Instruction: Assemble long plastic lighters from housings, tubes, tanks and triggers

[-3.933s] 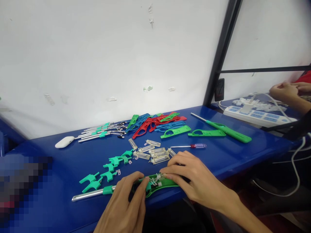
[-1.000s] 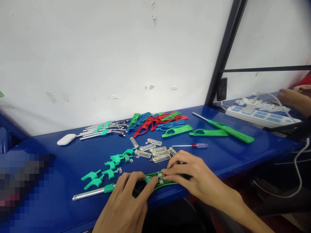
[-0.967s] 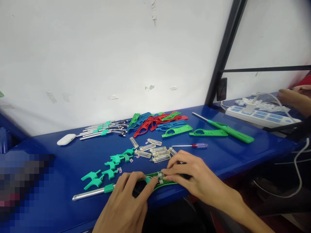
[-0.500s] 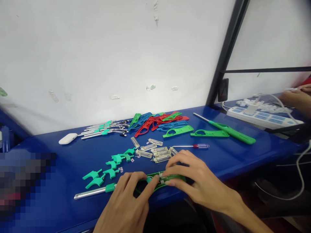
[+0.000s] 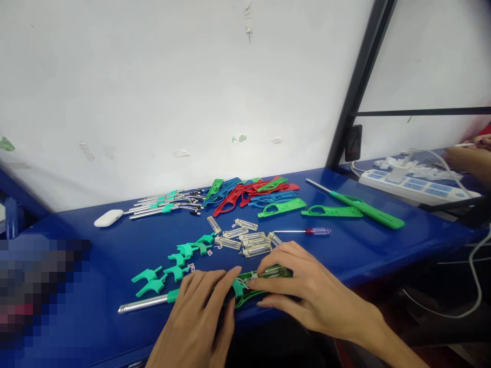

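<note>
A half-assembled long-nose lighter (image 5: 247, 300) lies at the front edge of the table, its green half-shell facing up and its metal tube (image 5: 142, 305) pointing left. My left hand (image 5: 199, 317) is closed around the shell near the tube end. The fingers of my right hand (image 5: 307, 289) press on white wires or small parts inside the shell, beside a clear fuel tank (image 5: 275, 272). A teal trigger (image 5: 238, 289) shows between both hands. My fingers hide part of the inside. Loose teal triggers (image 5: 176, 272) and clear fuel tanks (image 5: 256, 250) lie just beyond.
Metal tubes with wires (image 5: 164, 207) and a white case (image 5: 109, 219) lie at the back left. Coloured half-shells (image 5: 233, 199), a screwdriver (image 5: 318, 231) and a closed green lighter (image 5: 368, 210) lie farther back. A power strip (image 5: 414, 186) and another person's hand (image 5: 468, 156) are right.
My left index finger has lifted off the inner parts and pulled back left, uncovering the teal trigger. My right fingers have shifted slightly left onto the wires, uncovering more of the fuel tank.
</note>
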Motion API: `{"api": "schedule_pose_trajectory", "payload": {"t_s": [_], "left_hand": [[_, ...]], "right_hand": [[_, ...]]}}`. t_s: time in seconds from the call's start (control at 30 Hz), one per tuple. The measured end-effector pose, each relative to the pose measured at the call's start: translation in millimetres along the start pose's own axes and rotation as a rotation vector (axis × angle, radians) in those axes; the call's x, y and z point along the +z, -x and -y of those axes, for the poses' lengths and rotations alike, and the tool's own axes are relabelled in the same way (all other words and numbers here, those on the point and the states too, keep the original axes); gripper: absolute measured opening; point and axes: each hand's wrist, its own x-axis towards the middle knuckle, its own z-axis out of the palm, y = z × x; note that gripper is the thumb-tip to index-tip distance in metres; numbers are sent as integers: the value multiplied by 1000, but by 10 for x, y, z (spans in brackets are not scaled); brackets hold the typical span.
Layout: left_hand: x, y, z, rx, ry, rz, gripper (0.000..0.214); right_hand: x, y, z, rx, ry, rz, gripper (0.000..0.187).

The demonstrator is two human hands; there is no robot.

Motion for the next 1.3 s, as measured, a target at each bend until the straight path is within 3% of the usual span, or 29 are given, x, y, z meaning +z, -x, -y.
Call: {"api": "schedule_pose_trajectory", "payload": {"t_s": [0.2, 0.67, 0.8, 0.9, 1.03, 1.17, 1.3], "left_hand": [[-17, 21, 28, -19, 150, 1, 32], [-56, 6, 18, 30, 145, 16, 37], [-49, 20, 30, 39, 111, 23, 34], [-40, 25, 43, 45, 95, 0, 34], [-35, 29, 45, 45, 111, -21, 34], [-35, 45, 42, 51, 80, -12, 33], [-10, 46, 49, 70, 56, -42, 31]], "right_hand": [[-2, -5, 11, 12, 6, 15, 27], [-3, -16, 18, 14, -6, 1, 25], [-74, -13, -17, 8, -10, -103, 25], [-247, 47, -189, 87, 139, -247, 25], [-584, 236, -673, 270, 425, -338, 29], [-800, 459, -1212, 384, 555, -355, 41], [-828, 555, -1476, 404, 555, -296, 45]]}}
